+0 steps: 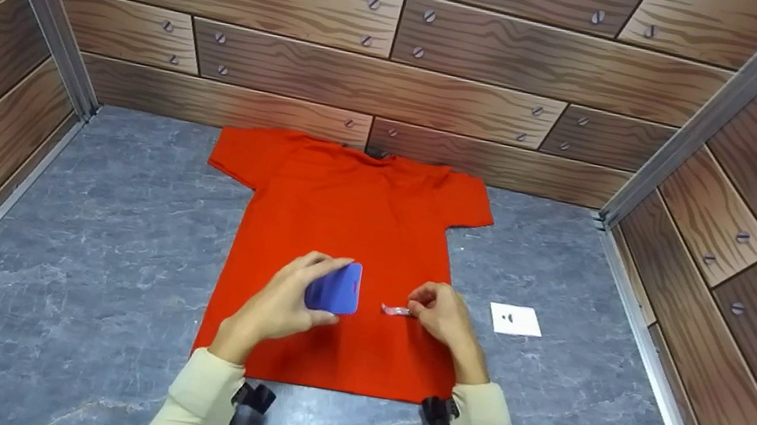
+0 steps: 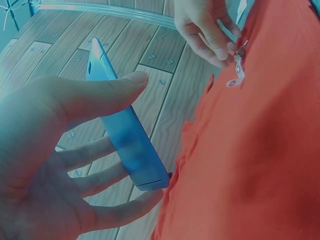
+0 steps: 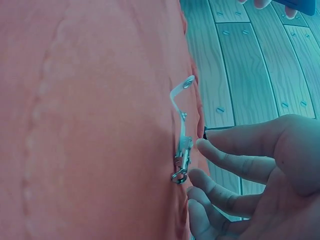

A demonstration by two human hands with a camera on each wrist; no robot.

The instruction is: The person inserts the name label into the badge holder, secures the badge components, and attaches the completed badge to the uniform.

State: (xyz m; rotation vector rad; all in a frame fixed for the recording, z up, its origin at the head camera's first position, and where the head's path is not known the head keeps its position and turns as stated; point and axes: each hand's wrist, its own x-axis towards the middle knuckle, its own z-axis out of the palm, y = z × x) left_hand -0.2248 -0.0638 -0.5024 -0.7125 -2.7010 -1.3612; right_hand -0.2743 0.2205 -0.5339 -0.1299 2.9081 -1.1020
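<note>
A flat blue case (image 1: 328,288) with rounded corners is gripped by its edges in my left hand (image 1: 285,300), thumb on one side and fingers on the other. It is held over a red T-shirt (image 1: 346,223) that lies spread out flat. A small metal badge clip with a clear snap strap (image 3: 184,150) lies over the shirt's red cloth. My right hand (image 1: 441,317) is beside the clip, fingers loosely bent, fingertips right at its metal end. In the left wrist view the blue case (image 2: 132,145) shows its narrow side and a thin slot line near one end.
A small white card (image 1: 515,320) with dark marks lies on the grey marbled surface (image 1: 116,239), to the right of the shirt. Wood-patterned walls (image 1: 296,62) with grey metal edging stand at the back and both sides.
</note>
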